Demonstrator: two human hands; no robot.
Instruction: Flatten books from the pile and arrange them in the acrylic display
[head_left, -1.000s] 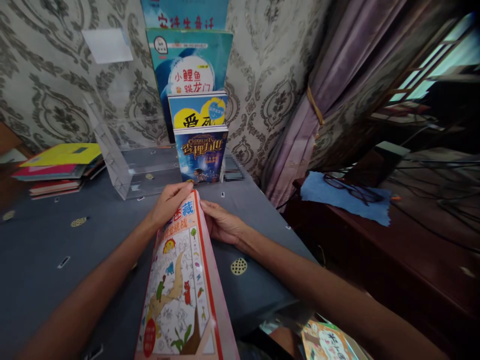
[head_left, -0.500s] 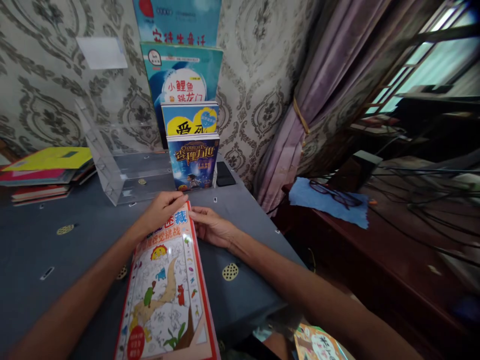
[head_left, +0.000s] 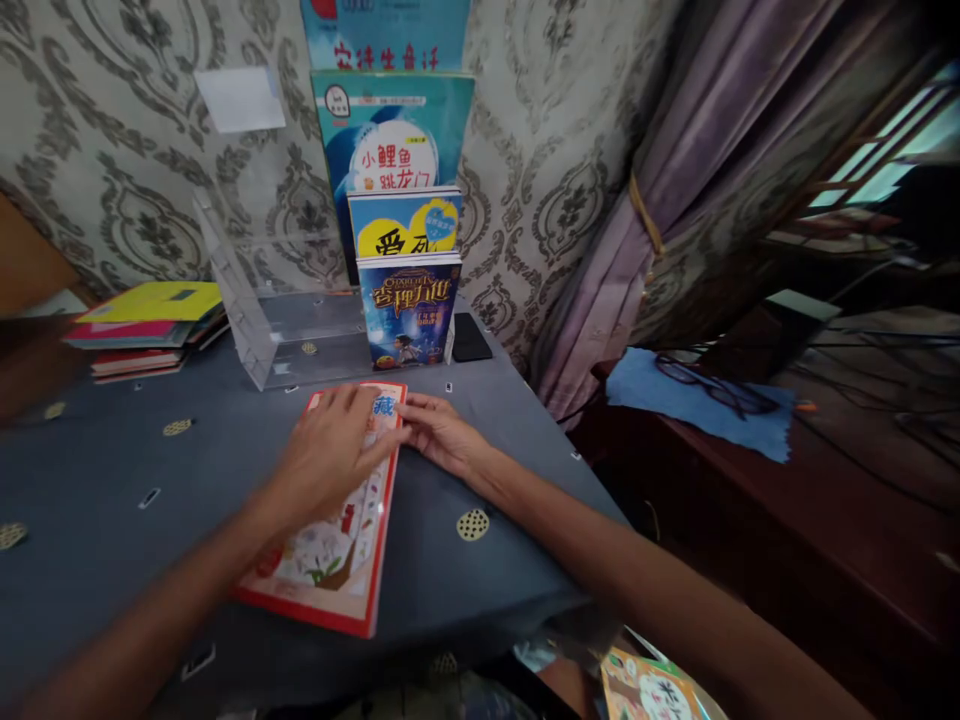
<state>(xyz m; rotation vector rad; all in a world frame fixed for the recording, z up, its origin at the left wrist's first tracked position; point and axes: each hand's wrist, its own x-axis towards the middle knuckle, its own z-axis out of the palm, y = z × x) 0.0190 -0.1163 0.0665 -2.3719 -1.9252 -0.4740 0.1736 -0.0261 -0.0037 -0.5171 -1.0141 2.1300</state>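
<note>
ok so my left hand [head_left: 330, 455] is spread loosely over the red-bordered children's book [head_left: 330, 595], right hand [head_left: 442, 435] pinching its edge; book's lying on the gray tablecloth [head_left: 225, 440].

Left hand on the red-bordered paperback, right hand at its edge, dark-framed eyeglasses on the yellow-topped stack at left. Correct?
One error: the dark-framed eyeglasses lie on the light blue cloth at right, per head view. Left hand on the red-bordered paperback, right hand at its edge: correct.
</note>
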